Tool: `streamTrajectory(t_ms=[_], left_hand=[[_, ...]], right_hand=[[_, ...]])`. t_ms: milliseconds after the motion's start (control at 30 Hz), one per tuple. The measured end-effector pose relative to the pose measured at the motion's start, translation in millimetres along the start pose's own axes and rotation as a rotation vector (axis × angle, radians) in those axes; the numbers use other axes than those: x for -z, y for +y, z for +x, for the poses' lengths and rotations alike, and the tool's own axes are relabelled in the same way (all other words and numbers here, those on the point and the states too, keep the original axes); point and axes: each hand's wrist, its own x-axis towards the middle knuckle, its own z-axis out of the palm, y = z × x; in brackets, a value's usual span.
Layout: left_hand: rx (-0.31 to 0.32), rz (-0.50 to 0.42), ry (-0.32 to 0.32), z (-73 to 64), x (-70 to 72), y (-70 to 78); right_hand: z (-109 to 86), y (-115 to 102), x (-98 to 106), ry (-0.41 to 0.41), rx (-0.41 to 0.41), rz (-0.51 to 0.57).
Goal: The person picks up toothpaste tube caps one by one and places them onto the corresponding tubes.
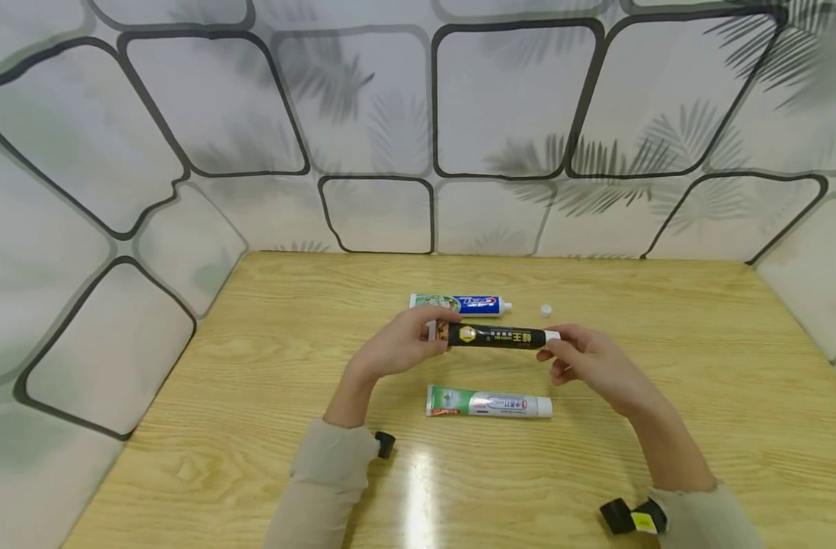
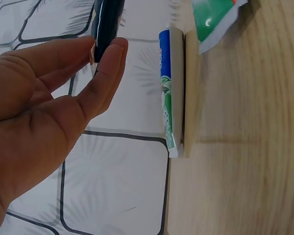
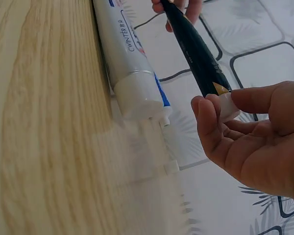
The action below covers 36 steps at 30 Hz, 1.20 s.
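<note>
A black toothpaste tube [image 1: 500, 336] is held level above the table between both hands. My left hand [image 1: 405, 341] pinches its flat crimped end between thumb and fingers. At the other end, my right hand [image 1: 592, 362] pinches the white cap [image 3: 229, 107] with thumb and fingertips; the cap sits on the tube. Behind it lies a blue and green toothpaste tube [image 1: 482, 306] with its bare nozzle pointing right. Nearer to me lies a green and silver toothpaste tube [image 1: 493, 403] with a white cap on. A small loose white cap [image 1: 546, 310] rests right of the blue tube's nozzle.
The wooden table [image 1: 267, 343] has a light grain and a bright glare strip near its front. A patterned cloth-like wall [image 1: 369, 213] stands along the back and sides. Black straps with small devices [image 1: 623, 518] sit at both wrists.
</note>
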Motion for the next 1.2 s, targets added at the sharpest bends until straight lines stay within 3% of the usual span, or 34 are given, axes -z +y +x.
streamTrajectory(t_ms=[300,733,900,1200], left_hand=[[0.1,-0.044,-0.038,6.6,-6.4,-16.3],[0.107,-0.02,-0.07,11.0,-12.1,-24.0],[0.115,-0.015,-0.068,11.3,-11.8,-23.7],[0.137,0.002,-0.069,11.0,-10.3,-24.5]], right_hand=[[12.4,17,-1,-0.062,0.028,-0.129],[21.4,26,-6,0.06,-0.036,-0.258],[22.1,26,-7,0.092,-0.032,-0.258],[22.3,26,-6,0.076,-0.047,-0.224]])
